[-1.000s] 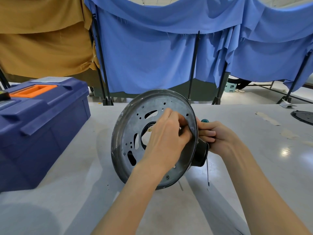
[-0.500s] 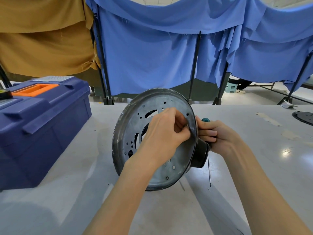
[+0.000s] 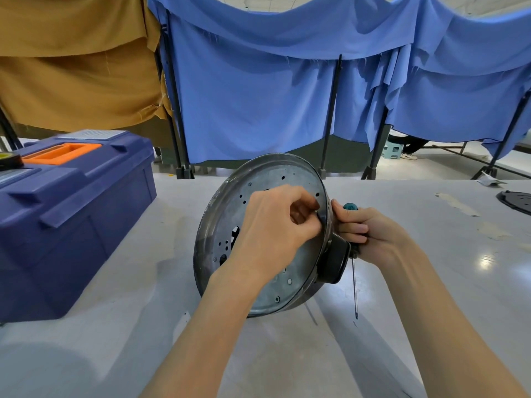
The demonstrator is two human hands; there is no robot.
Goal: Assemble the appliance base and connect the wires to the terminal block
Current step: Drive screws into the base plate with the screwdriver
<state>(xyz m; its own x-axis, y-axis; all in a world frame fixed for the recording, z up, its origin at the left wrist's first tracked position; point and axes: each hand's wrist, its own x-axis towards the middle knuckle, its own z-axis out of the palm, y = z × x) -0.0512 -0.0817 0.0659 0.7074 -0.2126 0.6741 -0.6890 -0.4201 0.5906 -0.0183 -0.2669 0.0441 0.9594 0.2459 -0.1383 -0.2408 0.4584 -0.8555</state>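
Observation:
The round metal appliance base, full of holes and slots, stands on its edge on the grey table, its flat face turned toward me. A black plastic part sticks out on its right back side. My left hand lies across the face with fingers curled, pinching at the base's right rim. My right hand is behind that rim and grips a screwdriver with a teal-capped handle, its thin shaft pointing down to the table.
A blue toolbox with an orange handle stands at the left. A dark round part lies at the table's far right edge, near strips of tape. Blue and tan cloth screens hang behind the table.
My left hand slid rightward across the face, from the middle opening to the right rim. The base tipped slightly. My right hand and the screwdriver barely moved.

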